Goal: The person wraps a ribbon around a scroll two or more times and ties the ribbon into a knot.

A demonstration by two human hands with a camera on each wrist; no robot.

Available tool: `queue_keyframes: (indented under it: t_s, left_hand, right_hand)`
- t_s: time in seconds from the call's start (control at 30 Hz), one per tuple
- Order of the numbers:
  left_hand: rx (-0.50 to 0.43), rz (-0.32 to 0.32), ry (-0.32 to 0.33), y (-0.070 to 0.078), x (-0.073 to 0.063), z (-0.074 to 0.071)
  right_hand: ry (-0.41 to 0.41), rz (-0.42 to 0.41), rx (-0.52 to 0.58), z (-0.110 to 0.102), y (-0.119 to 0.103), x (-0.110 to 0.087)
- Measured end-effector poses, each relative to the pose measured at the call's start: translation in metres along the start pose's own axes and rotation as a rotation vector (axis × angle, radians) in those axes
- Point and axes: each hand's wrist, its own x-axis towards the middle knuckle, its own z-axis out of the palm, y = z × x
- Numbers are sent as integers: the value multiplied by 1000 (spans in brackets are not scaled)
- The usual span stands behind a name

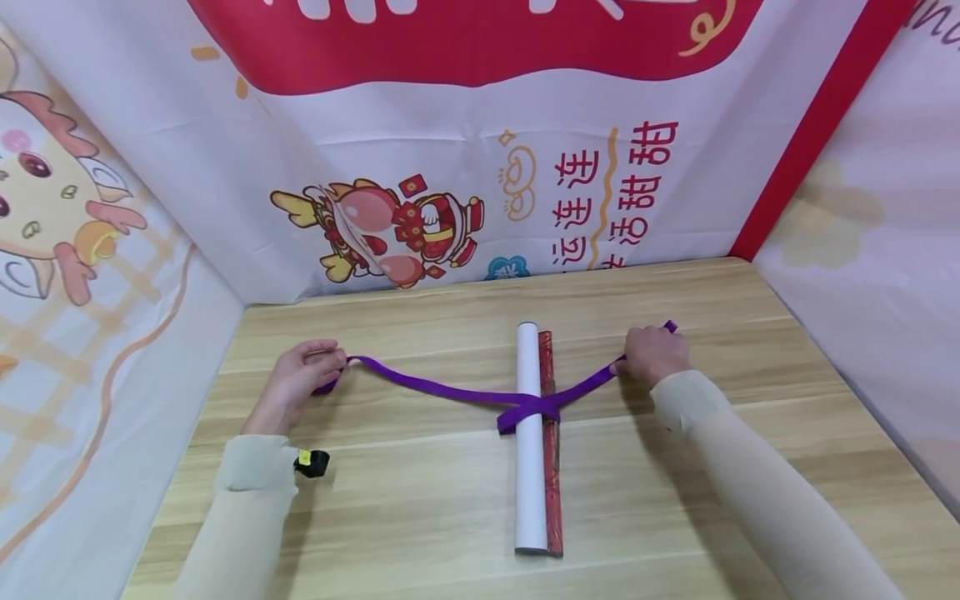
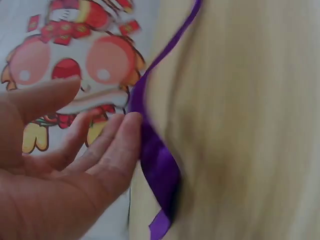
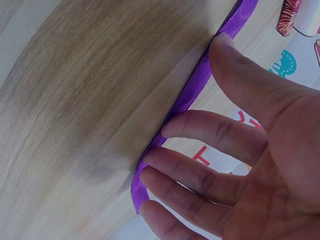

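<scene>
A white cylindrical roll point(image 1: 528, 483) and a thin red patterned strip point(image 1: 552, 500) lie side by side on the wooden table. A purple ribbon point(image 1: 442, 389) crosses itself over both, with a short fold sticking out on the roll's left. Its two lengths run out left and right. At the left length, my left hand point(image 1: 303, 375) has relaxed fingers, thumb apart; its fingertips point(image 2: 131, 122) are right at the ribbon. My right hand point(image 1: 654, 354) is at the other length, thumb and loosely bent fingertips point(image 3: 172, 127) against the ribbon's edge. The ribbon's end shows beyond this hand.
The wooden table point(image 1: 420, 500) meets a printed cloth backdrop point(image 1: 450, 117) at the back, with cloth walls at left and right. A small black device point(image 1: 313, 463) with a yellow label sits at the left sleeve.
</scene>
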Motion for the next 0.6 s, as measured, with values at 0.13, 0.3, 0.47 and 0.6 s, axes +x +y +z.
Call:
queue_keyframes:
  t_s: [0.13, 0.3, 0.47, 0.6]
  left_hand:
    - [475, 78, 43, -12, -5, -7]
    - [684, 233, 121, -9, -12, 10]
    - [683, 418, 28, 10, -21, 62]
    - [722, 493, -166, 26, -32, 112]
  right_hand:
    - [3, -2, -4, 0, -3, -1]
    - [-7, -4, -4, -3, -5, -1]
    - [-14, -11, 1, -6, -5, -2]
    - [-21, -9, 2, -5, -4, -1]
